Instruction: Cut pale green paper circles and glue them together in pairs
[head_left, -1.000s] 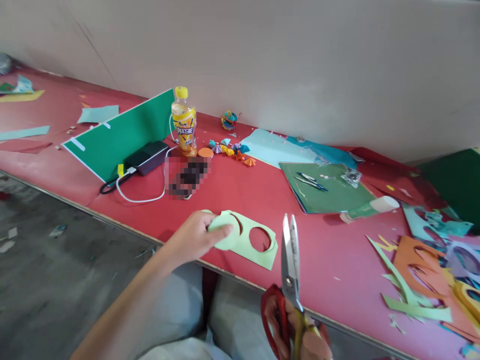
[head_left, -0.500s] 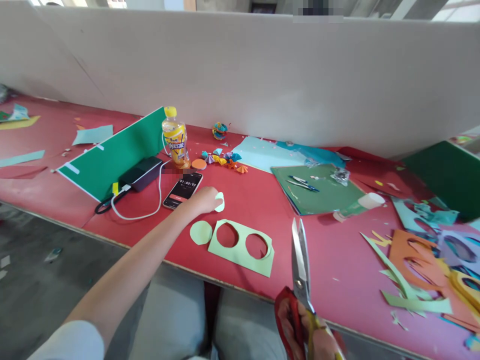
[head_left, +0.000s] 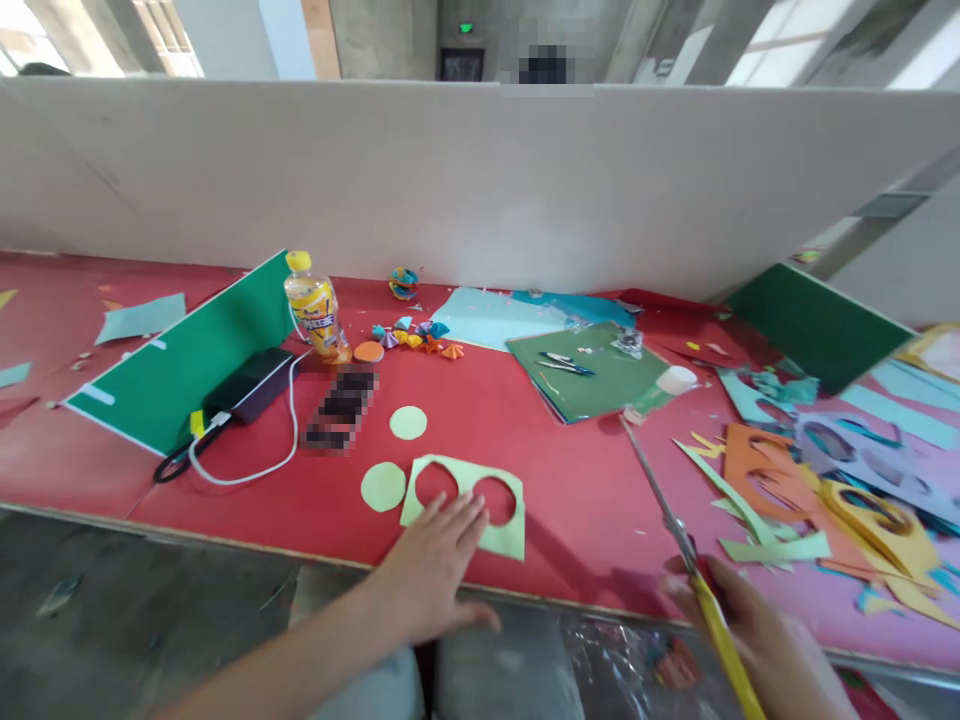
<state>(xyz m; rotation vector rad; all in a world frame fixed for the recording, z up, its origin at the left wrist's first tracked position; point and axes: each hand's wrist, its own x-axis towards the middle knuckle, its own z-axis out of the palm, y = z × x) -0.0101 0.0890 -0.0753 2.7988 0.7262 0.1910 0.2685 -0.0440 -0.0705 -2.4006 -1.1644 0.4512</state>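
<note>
My left hand [head_left: 439, 565] is open, palm down, fingers stretched over the lower edge of a pale green paper sheet [head_left: 504, 540] with two round holes; whether the fingertips touch it I cannot tell. Beside the sheet lies a pale green paper circle [head_left: 383, 487], and a second paper circle [head_left: 409, 423] sits farther back. My right hand [head_left: 750, 610] grips a pair of scissors [head_left: 686, 545] with a yellow handle, over the front right of the table. The scissor blades point away from me and look closed.
A drink bottle [head_left: 316, 312], blurred phone [head_left: 341, 408], power bank [head_left: 251, 385] and white cable stand left, beside a green divider [head_left: 202, 365]. Small folded papers [head_left: 420, 335] lie behind. A green board [head_left: 581, 375] with pens and a glue bottle [head_left: 660, 393] are right of centre; paper scraps [head_left: 772, 480] lie far right.
My left hand has let go of a pale green circle, now flat on the table, and moved toward the holed sheet. The scissors have swung right. The view has tilted up and shifted right.
</note>
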